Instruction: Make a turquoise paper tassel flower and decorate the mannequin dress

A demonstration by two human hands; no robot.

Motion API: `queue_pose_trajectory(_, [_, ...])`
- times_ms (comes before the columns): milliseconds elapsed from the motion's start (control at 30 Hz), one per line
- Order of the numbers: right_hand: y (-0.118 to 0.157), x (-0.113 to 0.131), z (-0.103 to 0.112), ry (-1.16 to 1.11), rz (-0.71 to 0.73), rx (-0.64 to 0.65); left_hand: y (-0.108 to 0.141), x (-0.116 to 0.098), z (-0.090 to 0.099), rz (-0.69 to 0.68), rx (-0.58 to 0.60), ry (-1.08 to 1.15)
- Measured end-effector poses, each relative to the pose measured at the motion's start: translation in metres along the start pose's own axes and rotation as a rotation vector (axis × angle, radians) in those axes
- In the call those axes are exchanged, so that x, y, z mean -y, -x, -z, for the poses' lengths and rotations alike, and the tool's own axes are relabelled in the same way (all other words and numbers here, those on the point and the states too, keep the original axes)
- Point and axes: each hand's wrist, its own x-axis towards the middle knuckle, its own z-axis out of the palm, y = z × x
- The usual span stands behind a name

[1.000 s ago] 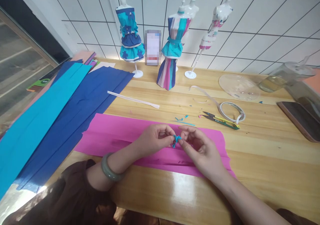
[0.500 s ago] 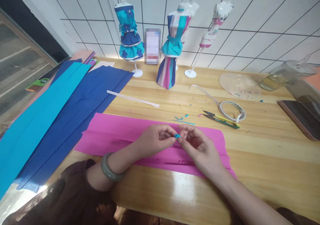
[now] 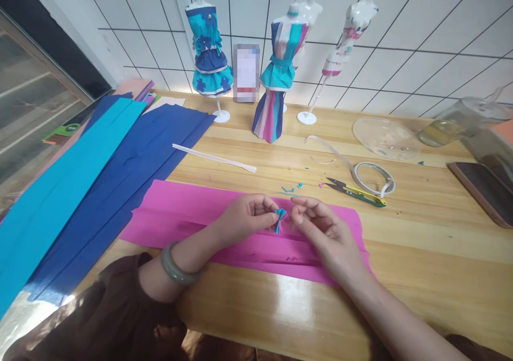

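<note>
Between the thumb and fingertips of my left hand [image 3: 254, 214] is a small bow [image 3: 279, 220] of teal and pink crepe paper, gathered at its middle. Just to the right of it, my right hand [image 3: 320, 225] is loosely curled, with thumb and fingers apart and nothing visible between them. Both hands are above a wide pink crepe paper sheet [image 3: 176, 211] lying on the wooden table [image 3: 420, 265]. Thin teal scraps [image 3: 288, 189] lie just beyond the sheet.
Thread snips [image 3: 356, 193] and a tape roll [image 3: 373, 178] lie to the right, with a phone [image 3: 481, 193] farther over. Dressed mannequins [image 3: 208, 51] stand along the tiled wall. Blue crepe sheets [image 3: 132, 161] spread at left; a white strip [image 3: 214, 158] lies beyond the pink sheet.
The right fingers have come away from the small bow and moved slightly right. My left hand keeps it, and its teal and pink loops now show more fully.
</note>
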Motion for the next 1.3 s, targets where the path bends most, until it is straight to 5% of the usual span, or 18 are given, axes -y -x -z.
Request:
queue_pose_trajectory(467, [0.0018, -0.0024, -0.0023, 0.058, 0.05, 0.054, 0.0012, 0.0035, -0.0017, -0.004, 0.071, 0.036])
queue_pose_trajectory(1300, [-0.0008, -0.0003, -0.0027, -0.029, -0.012, 0.01, -0.0002, 0.007, 0.0003, -0.019, 0.03, 0.018])
